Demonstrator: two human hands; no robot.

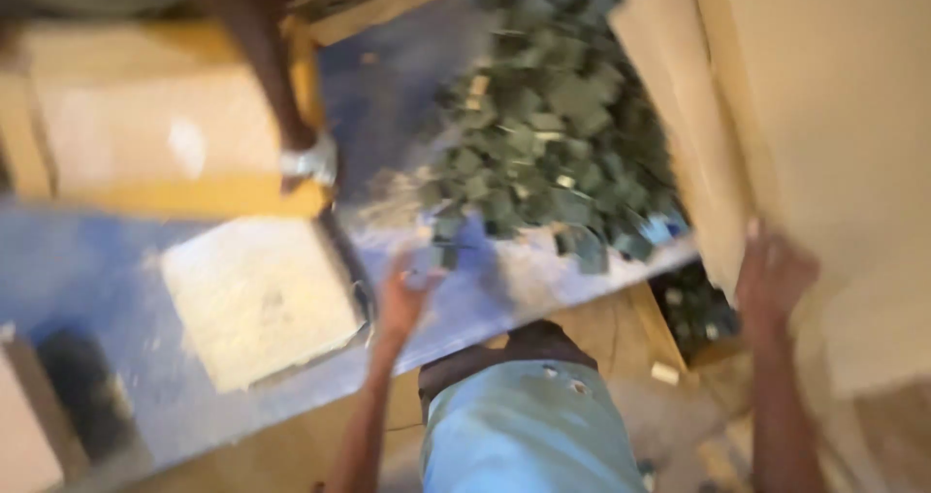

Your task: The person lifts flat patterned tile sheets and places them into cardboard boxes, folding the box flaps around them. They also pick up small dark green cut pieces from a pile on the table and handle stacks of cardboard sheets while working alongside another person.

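While the frame is blurred, the left hand (405, 294) pinches a small grey piece (424, 278) at the blue counter's (116, 251) near edge, beside the dark green pile (553, 134). Most of the pile looks unsorted. The right hand (773, 278) lies flat on a pale board (824, 115); a yellow-edged box (145, 134) sits at the far left.

Motion blur smears the green pieces (553, 134); both hands' grips unreadable.
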